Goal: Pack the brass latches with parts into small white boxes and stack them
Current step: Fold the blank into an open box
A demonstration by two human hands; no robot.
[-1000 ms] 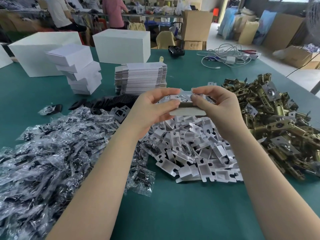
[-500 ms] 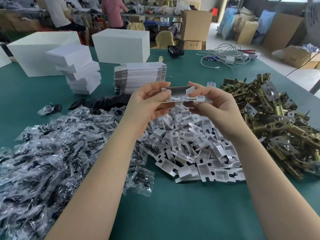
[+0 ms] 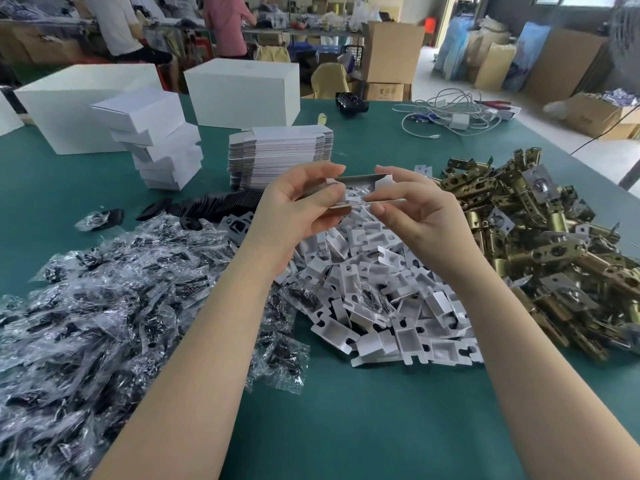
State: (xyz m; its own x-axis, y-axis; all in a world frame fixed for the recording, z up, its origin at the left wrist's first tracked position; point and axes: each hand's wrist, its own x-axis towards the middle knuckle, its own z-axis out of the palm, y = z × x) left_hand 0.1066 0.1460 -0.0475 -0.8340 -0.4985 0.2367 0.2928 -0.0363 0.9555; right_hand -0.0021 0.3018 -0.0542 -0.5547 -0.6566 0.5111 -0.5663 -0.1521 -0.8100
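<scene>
Both hands hold one small white cardboard box [image 3: 360,188], partly unfolded and open, above the table's middle. My left hand [image 3: 298,209] pinches its left end between thumb and fingers. My right hand [image 3: 412,206] pinches its right end and flap. Beneath them lies a pile of white folded card inserts [image 3: 384,292]. A heap of brass latches [image 3: 540,244] covers the table's right side. Clear bags of black parts [image 3: 97,306] spread over the left. A stack of flat box blanks [image 3: 280,150] stands behind my hands, and a stack of packed small white boxes [image 3: 156,143] stands left of it.
Two large white cartons [image 3: 242,91] stand at the table's back. Black plates [image 3: 214,202] lie behind the bags. White cables and a charger [image 3: 453,116] lie far right. The green table [image 3: 363,410] shows bare cloth near me. People work at benches beyond the table.
The box has turned in my hands from showing its broad face to lying nearly flat and edge-on, its inside open. Both hands stayed at about the same spot.
</scene>
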